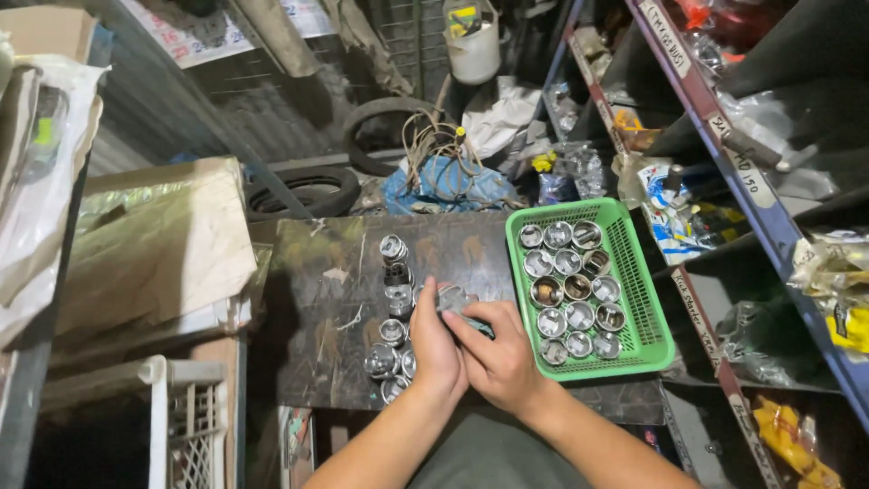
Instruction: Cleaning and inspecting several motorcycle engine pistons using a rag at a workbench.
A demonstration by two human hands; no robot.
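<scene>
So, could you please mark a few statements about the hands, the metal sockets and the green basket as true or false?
1. The green basket lies to the right of both hands. True.
2. The basket is empty. False: metal sockets stand in rows inside it.
3. The left hand and right hand meet over a bluish cloth. True.
4. No sockets lie outside the basket. False: loose sockets sit on the dark board left of the hands.
5. The basket is red. False: it is green.
</scene>
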